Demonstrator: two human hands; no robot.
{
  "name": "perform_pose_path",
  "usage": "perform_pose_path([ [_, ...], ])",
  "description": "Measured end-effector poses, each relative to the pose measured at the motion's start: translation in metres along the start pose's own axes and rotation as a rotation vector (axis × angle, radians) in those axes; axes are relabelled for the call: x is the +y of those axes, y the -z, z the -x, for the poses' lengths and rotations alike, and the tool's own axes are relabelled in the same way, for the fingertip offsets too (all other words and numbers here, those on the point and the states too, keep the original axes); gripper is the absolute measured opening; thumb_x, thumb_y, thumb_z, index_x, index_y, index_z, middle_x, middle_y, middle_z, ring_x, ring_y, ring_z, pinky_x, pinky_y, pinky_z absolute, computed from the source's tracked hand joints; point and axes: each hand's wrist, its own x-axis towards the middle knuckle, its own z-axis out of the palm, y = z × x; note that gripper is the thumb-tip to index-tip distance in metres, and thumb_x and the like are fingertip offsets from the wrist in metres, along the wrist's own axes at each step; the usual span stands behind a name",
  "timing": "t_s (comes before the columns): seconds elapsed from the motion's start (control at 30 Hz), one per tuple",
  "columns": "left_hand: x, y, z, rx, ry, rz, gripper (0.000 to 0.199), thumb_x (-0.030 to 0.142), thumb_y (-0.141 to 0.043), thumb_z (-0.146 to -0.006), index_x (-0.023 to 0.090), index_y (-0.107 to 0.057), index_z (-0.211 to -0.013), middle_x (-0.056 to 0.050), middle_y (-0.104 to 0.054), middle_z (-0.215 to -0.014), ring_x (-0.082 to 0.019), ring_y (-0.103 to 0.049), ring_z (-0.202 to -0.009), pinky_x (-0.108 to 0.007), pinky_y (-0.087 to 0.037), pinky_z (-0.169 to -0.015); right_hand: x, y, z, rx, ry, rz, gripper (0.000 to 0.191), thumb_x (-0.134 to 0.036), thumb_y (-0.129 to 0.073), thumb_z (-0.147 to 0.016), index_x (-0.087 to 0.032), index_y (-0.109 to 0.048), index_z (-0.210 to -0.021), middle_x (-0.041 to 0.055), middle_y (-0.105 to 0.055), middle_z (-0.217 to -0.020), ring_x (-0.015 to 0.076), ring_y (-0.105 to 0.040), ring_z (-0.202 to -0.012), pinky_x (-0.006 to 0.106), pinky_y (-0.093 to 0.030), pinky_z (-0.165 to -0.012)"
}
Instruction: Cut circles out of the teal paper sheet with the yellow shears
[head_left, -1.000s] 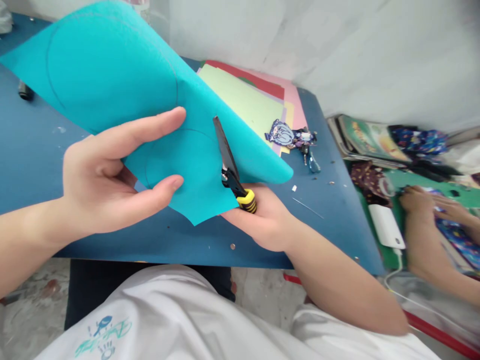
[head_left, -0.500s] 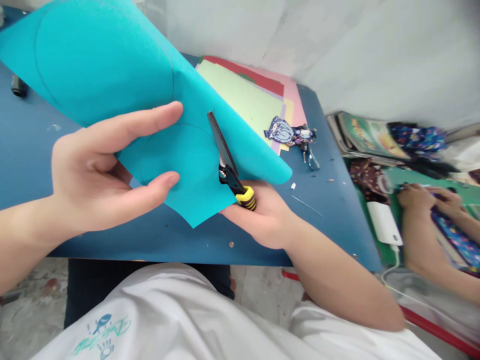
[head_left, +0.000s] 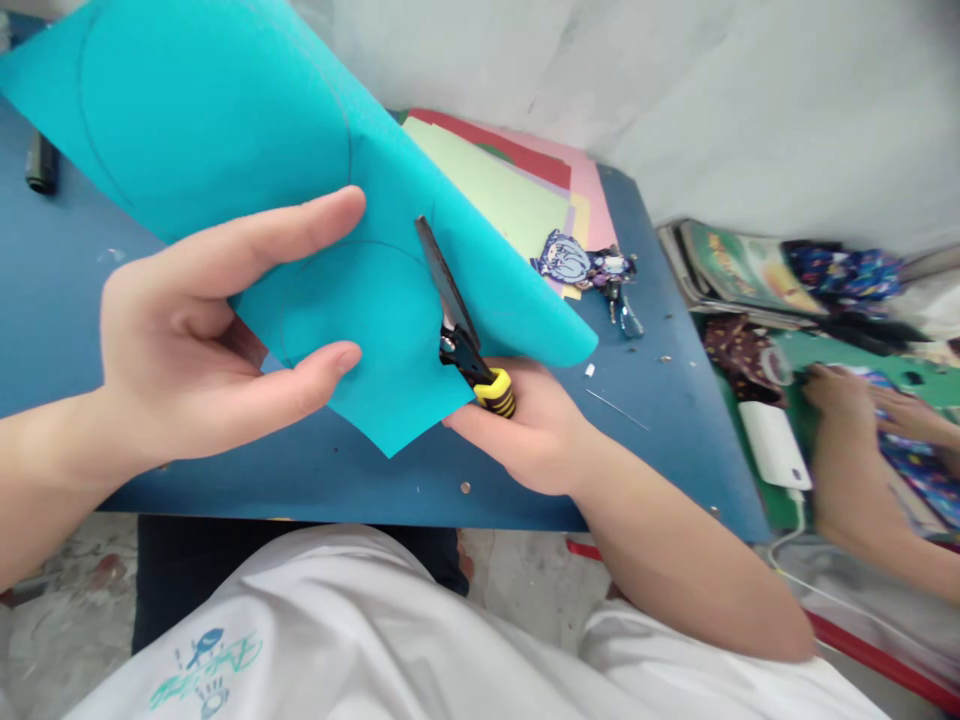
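Observation:
A large sheet of turquoise paper with drawn curved pencil lines is held up above the blue table. My left hand grips it from the left: thumb and index finger lie over the front, the other fingers are tucked behind. My right hand is closed round the yellow-and-black handle of a pair of scissors, partly under the sheet. One dark blade lies over the front of the paper, pointing up and away; the other blade is hidden behind it. The cut edge runs beside the pivot, near the curved line.
Coloured paper sheets lie at the back of the table, with a keychain on them. A thin needle-like rod lies to the right. At left is a black marker. A co-worker's hands work beside a white power bank.
The turquoise sheet's upper part and right edge have shifted slightly to the right. Both my hands keep their grips nearly in place. The co-worker's hands have moved a little.

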Motion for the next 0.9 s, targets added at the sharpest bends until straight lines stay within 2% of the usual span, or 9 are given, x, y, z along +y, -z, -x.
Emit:
perform_pose_path([
  [0.17, -0.003, 0.009, -0.004, -0.121, 0.015, 0.020, 0.101, 0.047, -0.106, -0.080, 0.025, -0.065, -0.169, -0.007, -0.076, -0.160, -0.047, -0.083, -0.132, -0.055, -0.081, -0.093, 0.001, 0.002, 0.000, -0.002, -0.019, 0.017, 0.022, -0.045, -0.077, -0.103, -0.026, -0.072, -0.093, 0.0041, -0.070, -0.085, 0.0274, -0.069, -0.089, 0.043, -0.061, -0.096],
  [0.27, -0.003, 0.011, -0.006, -0.161, 0.017, 0.042, 0.105, 0.049, -0.107, -0.079, 0.026, -0.062, -0.172, -0.007, -0.075, -0.161, -0.046, -0.081, -0.136, -0.057, -0.081, -0.096, 0.000, 0.003, 0.001, 0.000, -0.054, 0.043, 0.025, -0.045, -0.075, -0.103, -0.027, -0.067, -0.087, 0.0029, -0.066, -0.080, 0.0263, -0.067, -0.086, 0.043, -0.059, -0.093],
  [0.43, -0.002, 0.011, -0.007, -0.157, 0.061, 0.060, 0.103, 0.045, -0.108, -0.078, 0.027, -0.065, -0.169, -0.005, -0.075, -0.161, -0.047, -0.078, -0.141, -0.062, -0.078, -0.104, 0.002, 0.003, 0.005, 0.029, -0.089, 0.110, 0.025, -0.049, -0.075, -0.102, -0.026, -0.070, -0.093, 0.0037, -0.072, -0.085, 0.0252, -0.066, -0.083, 0.041, -0.058, -0.084],
  [0.57, 0.002, 0.011, -0.008, -0.131, 0.071, 0.053, 0.099, 0.045, -0.108, -0.077, 0.027, -0.068, -0.166, -0.004, -0.077, -0.158, -0.047, -0.080, -0.138, -0.065, -0.078, -0.104, 0.009, 0.001, 0.008, 0.072, -0.107, 0.124, 0.021, -0.047, -0.076, -0.102, -0.026, -0.074, -0.100, 0.0061, -0.079, -0.092, 0.0297, -0.074, -0.095, 0.047, -0.062, -0.100],
  [0.67, 0.013, 0.008, -0.010, -0.111, 0.112, 0.029, 0.087, 0.047, -0.103, -0.087, 0.026, -0.070, -0.164, -0.004, -0.077, -0.159, -0.045, -0.078, -0.142, -0.065, -0.078, -0.108, 0.015, -0.001, 0.008, 0.110, -0.075, 0.109, 0.028, -0.053, -0.081, -0.098, -0.027, -0.079, -0.106, 0.0098, -0.083, -0.106, 0.0349, -0.077, -0.110, 0.050, -0.062, -0.108],
  [0.73, 0.023, 0.006, -0.011, -0.098, 0.212, 0.009, 0.073, 0.047, -0.097, -0.096, 0.028, -0.071, -0.162, -0.002, -0.077, -0.160, -0.043, -0.076, -0.146, -0.064, -0.075, -0.116, 0.017, -0.002, 0.007, 0.129, -0.059, 0.100, 0.031, -0.056, -0.084, -0.096, -0.027, -0.080, -0.108, 0.0111, -0.083, -0.109, 0.0364, -0.077, -0.115, 0.049, -0.063, -0.106],
  [0.77, 0.026, 0.006, -0.011, -0.091, 0.279, -0.006, 0.063, 0.044, -0.092, -0.103, 0.030, -0.072, -0.160, 0.001, -0.076, -0.160, -0.041, -0.075, -0.149, -0.063, -0.073, -0.120, 0.016, -0.002, 0.007, 0.130, -0.057, 0.094, 0.031, -0.055, -0.085, -0.096, -0.027, -0.079, -0.107, 0.0109, -0.082, -0.108, 0.0357, -0.076, -0.114, 0.048, -0.063, -0.104],
  [0.83, 0.027, 0.007, -0.012, -0.096, 0.324, -0.023, 0.052, 0.040, -0.084, -0.109, 0.035, -0.071, -0.159, 0.005, -0.076, -0.161, -0.038, -0.073, -0.151, -0.059, -0.072, -0.123, 0.014, -0.001, 0.004, 0.101, -0.055, 0.074, 0.028, -0.053, -0.084, -0.098, -0.026, -0.076, -0.101, 0.0082, -0.078, -0.097, 0.0313, -0.074, -0.100, 0.045, -0.062, -0.094],
  [0.9, 0.023, 0.010, -0.011, -0.117, 0.219, -0.005, 0.062, 0.045, -0.088, -0.106, 0.034, -0.068, -0.163, 0.004, -0.074, -0.164, -0.039, -0.072, -0.152, -0.059, -0.073, -0.121, 0.009, 0.002, 0.002, 0.035, -0.045, 0.041, 0.028, -0.050, -0.082, -0.098, -0.025, -0.071, -0.094, 0.0039, -0.071, -0.085, 0.0250, -0.066, -0.084, 0.040, -0.058, -0.082],
])
